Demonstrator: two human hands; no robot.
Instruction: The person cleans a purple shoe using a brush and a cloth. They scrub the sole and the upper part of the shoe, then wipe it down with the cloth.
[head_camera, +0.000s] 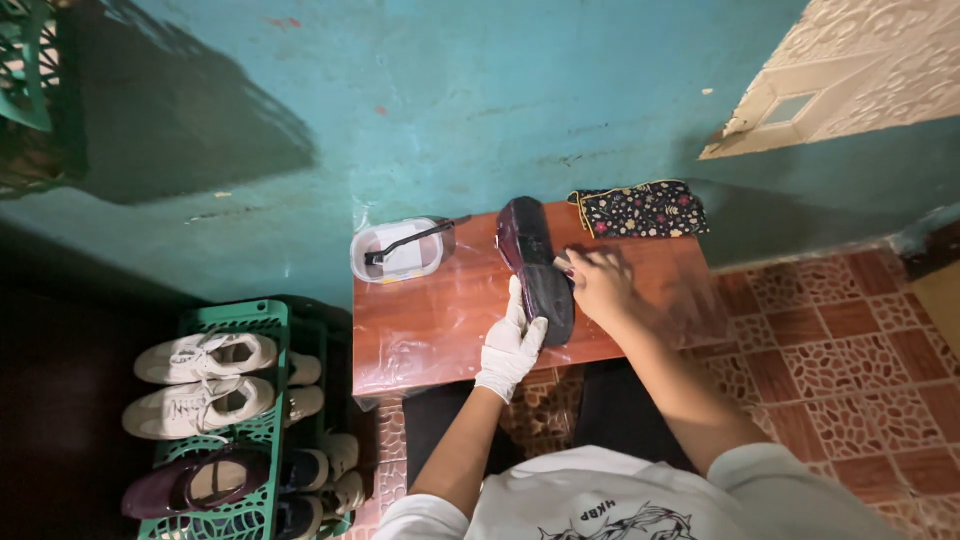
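A dark maroon shoe (533, 262) lies sole-up on a small reddish wooden table (440, 320). My left hand (512, 345), in a white glove, grips the shoe's heel end. My bare right hand (598, 282) presses a small object, mostly hidden by the fingers, against the shoe's side near the middle of the sole.
A clear plastic tub (398, 250) with a dark brush in it stands at the table's back left. A dark floral cloth (642, 209) lies at the back right. A green shoe rack (232, 420) with white and maroon shoes stands to the left. A teal wall rises behind.
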